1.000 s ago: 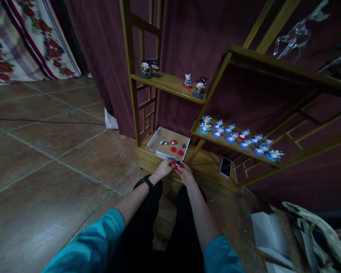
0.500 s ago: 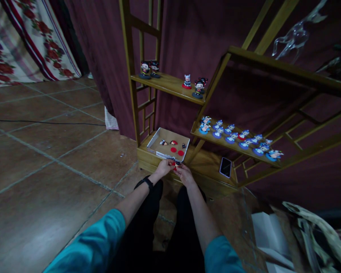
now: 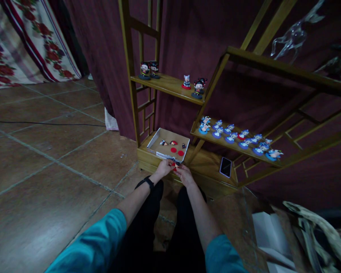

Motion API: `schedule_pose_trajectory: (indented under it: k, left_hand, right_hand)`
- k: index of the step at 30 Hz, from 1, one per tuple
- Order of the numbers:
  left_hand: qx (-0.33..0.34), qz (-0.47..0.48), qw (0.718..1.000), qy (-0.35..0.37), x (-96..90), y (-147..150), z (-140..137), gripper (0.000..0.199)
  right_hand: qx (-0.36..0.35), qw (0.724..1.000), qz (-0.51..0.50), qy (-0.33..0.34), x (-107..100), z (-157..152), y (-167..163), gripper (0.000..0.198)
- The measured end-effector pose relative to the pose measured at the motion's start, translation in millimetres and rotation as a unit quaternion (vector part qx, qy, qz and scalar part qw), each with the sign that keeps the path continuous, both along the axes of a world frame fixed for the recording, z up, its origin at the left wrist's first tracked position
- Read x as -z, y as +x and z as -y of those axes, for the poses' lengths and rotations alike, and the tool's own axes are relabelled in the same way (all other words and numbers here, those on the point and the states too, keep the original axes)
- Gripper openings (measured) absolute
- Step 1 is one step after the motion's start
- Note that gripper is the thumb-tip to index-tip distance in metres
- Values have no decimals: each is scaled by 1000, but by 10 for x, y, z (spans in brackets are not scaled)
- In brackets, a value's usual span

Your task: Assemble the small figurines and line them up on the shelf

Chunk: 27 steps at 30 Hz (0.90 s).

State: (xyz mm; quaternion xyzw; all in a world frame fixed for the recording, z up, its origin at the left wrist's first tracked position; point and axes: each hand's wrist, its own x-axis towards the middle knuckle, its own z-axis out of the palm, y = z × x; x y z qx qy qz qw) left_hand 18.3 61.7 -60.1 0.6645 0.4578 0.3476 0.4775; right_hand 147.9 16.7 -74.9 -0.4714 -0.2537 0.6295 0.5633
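Small red-and-black figurine (image 3: 177, 164) was partly covered by the left hand (image 3: 165, 167) and right hand (image 3: 185, 175); features too small to read. Versus one second earlier, hands had barely shifted. Fingers of both pinched it near the shallow white open box's (image 3: 173, 136) front edge.

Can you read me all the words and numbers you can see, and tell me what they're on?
None can be read.
White box: marks on its front wall, too small and blurred to read.
Phone: dark screen, no writing visible.
Held figurine: too small to tell.
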Motion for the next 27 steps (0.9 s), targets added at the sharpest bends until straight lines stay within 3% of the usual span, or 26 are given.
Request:
schedule_pose_trajectory:
  k: [11,27]
  left_hand:
    - [51,13,999,8,47,-3,-29,20]
    - [11,-8,1000,-11,-134,-20,52,12]
  right_hand:
    - [-6,1000,12,3,-66,21,-6,23]
    - [-8,1000,22,-3,-111,36,-25,18]
